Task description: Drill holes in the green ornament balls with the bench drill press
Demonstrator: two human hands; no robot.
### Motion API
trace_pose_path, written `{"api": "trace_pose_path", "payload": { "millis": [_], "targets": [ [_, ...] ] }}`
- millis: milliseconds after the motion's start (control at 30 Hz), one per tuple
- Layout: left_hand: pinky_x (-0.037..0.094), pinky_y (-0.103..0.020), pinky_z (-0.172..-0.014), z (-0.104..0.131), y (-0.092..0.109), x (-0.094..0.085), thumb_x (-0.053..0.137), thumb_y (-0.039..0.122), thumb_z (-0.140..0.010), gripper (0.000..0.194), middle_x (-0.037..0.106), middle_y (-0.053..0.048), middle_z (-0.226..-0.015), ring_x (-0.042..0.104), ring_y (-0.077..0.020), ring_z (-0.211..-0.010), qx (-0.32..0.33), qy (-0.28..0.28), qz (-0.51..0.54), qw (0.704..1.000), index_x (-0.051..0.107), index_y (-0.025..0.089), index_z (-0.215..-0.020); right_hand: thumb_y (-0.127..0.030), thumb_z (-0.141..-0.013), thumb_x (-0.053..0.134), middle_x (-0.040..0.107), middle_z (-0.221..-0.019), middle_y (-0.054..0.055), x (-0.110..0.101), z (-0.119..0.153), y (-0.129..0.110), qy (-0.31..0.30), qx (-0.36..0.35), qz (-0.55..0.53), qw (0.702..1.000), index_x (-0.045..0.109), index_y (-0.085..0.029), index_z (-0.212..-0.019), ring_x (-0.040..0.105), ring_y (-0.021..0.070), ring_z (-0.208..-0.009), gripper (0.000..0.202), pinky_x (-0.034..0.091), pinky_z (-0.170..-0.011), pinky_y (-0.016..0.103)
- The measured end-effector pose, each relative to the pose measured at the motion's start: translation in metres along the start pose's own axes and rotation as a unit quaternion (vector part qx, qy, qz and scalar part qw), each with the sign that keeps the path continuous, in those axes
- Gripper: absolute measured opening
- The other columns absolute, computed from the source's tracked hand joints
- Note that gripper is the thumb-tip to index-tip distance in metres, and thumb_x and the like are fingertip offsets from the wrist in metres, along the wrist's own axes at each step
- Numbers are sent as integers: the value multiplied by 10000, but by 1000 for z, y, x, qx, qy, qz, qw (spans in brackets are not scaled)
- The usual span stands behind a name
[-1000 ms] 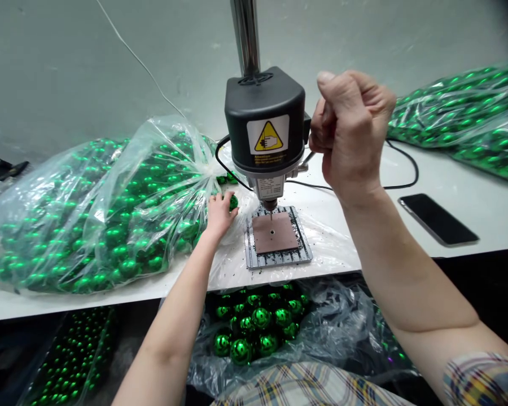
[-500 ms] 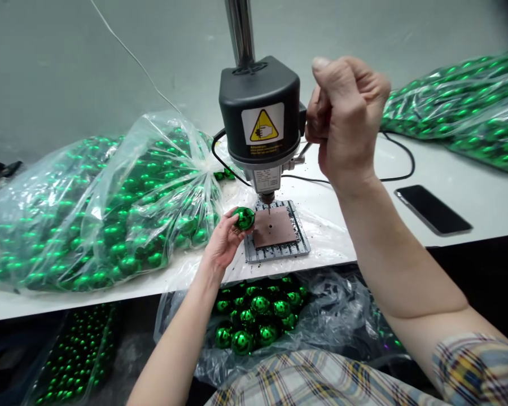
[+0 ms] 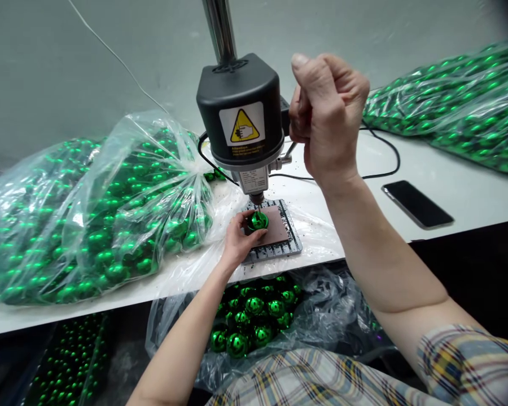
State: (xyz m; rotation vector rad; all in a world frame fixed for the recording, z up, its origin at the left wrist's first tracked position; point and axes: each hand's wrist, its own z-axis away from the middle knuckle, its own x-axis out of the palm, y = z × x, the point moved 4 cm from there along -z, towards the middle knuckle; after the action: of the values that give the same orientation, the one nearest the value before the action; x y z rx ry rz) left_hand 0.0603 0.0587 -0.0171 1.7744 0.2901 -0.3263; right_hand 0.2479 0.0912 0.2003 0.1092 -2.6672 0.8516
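Observation:
A shiny green ball (image 3: 259, 221) is held between the thumb and fingers of my left hand (image 3: 238, 239). It sits over the pinkish-brown board (image 3: 278, 225), directly beneath the bit of the black drill press (image 3: 240, 113). Under the board lies a slotted grey metal base (image 3: 295, 242) scattered with dark shavings. My right hand (image 3: 332, 113) is raised and closed at the right side of the drill head, its fingers wrapped round the press's lever, whose grip is mostly hidden by the hand.
Clear bags of green balls lie at the left (image 3: 122, 214) and back right (image 3: 457, 113). A phone (image 3: 417, 204) and black cable (image 3: 392, 148) rest on the white table (image 3: 355, 225). Below its front edge, an open bag holds loose green balls (image 3: 254, 305).
My left hand has moved the green ball rightward from beside the board to beneath the bit. My right hand stays closed at the lever. The whole view has shifted slightly.

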Motion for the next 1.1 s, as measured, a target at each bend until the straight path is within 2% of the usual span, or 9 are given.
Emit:
{"api": "trace_pose_path", "payload": {
  "millis": [67,133,367,567,767,967,1100],
  "targets": [
    [512,-416,-874,0,3,4,871,281,-653,515,698,-79,-1028,628,-242,-945,27,1,-39,999,687,200,-1127,-275,-884,681,346,-435,-55,0,0,-1,-2,-4,-12,1000,345,-255,-528,271,96,-336,490,196,-336,325],
    [504,-427,-889,1,4,7,875,288,-652,505,679,-76,-1019,611,-259,-979,41,11,-62,997,690,208,-1114,-250,-878,684,347,-433,-54,0,0,-1,-3,-8,-21,1000,349,-256,-525,268,98,-335,486,187,-335,330],
    [498,-417,-946,4,-2,12,890,291,-648,586,647,-73,-1048,596,-265,-1061,16,22,-37,999,680,221,-1191,-473,-884,702,342,-441,-50,-2,8,-6,-9,-21,28,999,325,-247,-542,284,94,-350,557,227,-346,309],
    [501,-419,-964,5,-2,12,896,292,-653,588,641,-75,-1065,596,-266,-1073,19,22,-39,999,681,224,-1197,-509,-906,672,346,-433,-42,-9,37,-16,17,-66,76,995,361,-230,-527,293,92,-373,564,243,-380,317],
    [503,-428,-954,5,-2,12,896,303,-657,591,644,-80,-1054,602,-271,-1060,19,22,-38,999,675,202,-1196,-358,-920,664,204,-447,-49,-21,66,-8,19,-105,66,992,228,-199,-529,240,87,-379,607,176,-412,327],
    [496,-431,-953,5,0,13,887,299,-674,566,663,-83,-1047,605,-278,-1061,31,17,-31,999,669,202,-1187,-190,-917,593,204,-464,-56,-28,85,0,11,-191,60,980,221,-190,-543,211,69,-382,527,170,-419,307],
    [495,-427,-952,6,1,14,890,301,-676,575,668,-87,-1049,599,-276,-1060,35,17,-41,998,664,189,-1193,-119,-883,580,190,-482,-56,-31,92,2,-23,-223,51,973,202,-198,-563,217,78,-400,502,190,-421,302]
  ]
}}
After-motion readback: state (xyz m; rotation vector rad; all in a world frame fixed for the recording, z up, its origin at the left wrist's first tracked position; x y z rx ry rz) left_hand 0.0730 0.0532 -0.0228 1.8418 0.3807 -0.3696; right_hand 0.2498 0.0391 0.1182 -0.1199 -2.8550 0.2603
